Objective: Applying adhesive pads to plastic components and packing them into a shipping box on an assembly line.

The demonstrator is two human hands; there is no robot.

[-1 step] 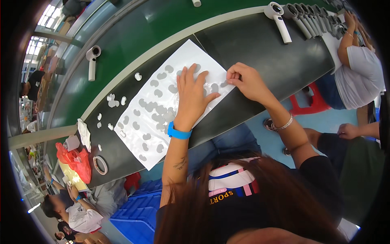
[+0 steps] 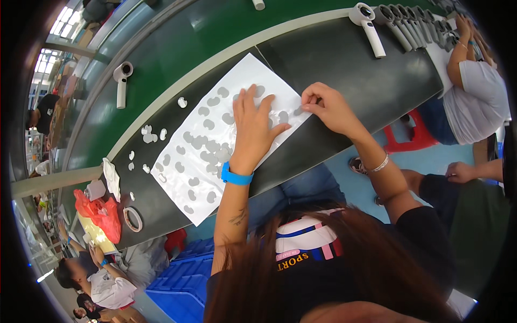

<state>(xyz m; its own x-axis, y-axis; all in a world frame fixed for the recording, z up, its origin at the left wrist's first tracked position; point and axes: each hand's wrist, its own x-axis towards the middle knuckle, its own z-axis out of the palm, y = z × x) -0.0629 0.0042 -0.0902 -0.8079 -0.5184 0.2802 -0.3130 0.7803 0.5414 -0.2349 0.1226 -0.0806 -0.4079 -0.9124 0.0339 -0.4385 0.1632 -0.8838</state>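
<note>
Left hand (image 2: 253, 129) flat and spread wide on the white sticker sheet (image 2: 215, 145) in the middle of the frame, pressing it down on the dark worktop (image 2: 344, 70), gripping nothing. Right hand (image 2: 328, 107) just right of it, fingertips pinched shut at the sheet's right edge, likely on a small grey sticker (image 2: 298, 111); too small to be sure. Could tear or curl the sticker if pulled too fast. Could drag the whole sheet sideways if the flat hand lifts. Loose white peeled bits (image 2: 148, 134) left of the sheet, easy to sweep off with a forearm. White handheld dryer (image 2: 369, 27) at upper right, well apart.
</note>
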